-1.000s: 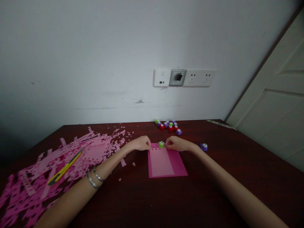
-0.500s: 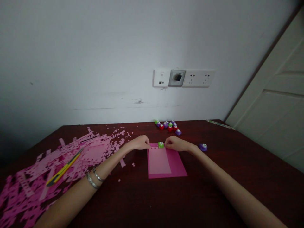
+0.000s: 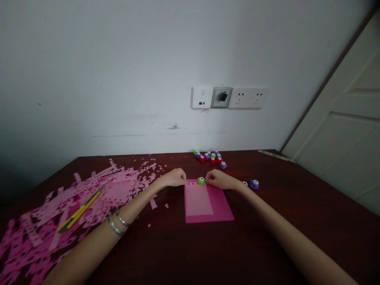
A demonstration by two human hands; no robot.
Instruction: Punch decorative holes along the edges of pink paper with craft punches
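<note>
A light pink sheet of paper [image 3: 198, 202] lies on a darker pink sheet [image 3: 223, 208], and a row of small punched holes runs along its far edge. At that edge sits a green paper punch [image 3: 201, 181] with a white and black top. My left hand [image 3: 175, 177] is closed, its fingertips pinching the far left corner of the light sheet. Just right of the punch, my right hand [image 3: 220, 179] is closed in a pinch at the far right corner of the same sheet. Its fingertips are partly hidden.
Pink paper scraps [image 3: 118, 192] cover the table's left side, with a yellow utility knife [image 3: 80, 209] on top. Several coloured punches [image 3: 213, 156] stand near the wall. A purple punch [image 3: 254, 184] and a partly hidden punch [image 3: 245, 183] are beside my right forearm.
The light pink sheet has shifted slightly away from me toward the green punch, and both hands have moved a little with it. A partly hidden punch now shows beside my right forearm.
</note>
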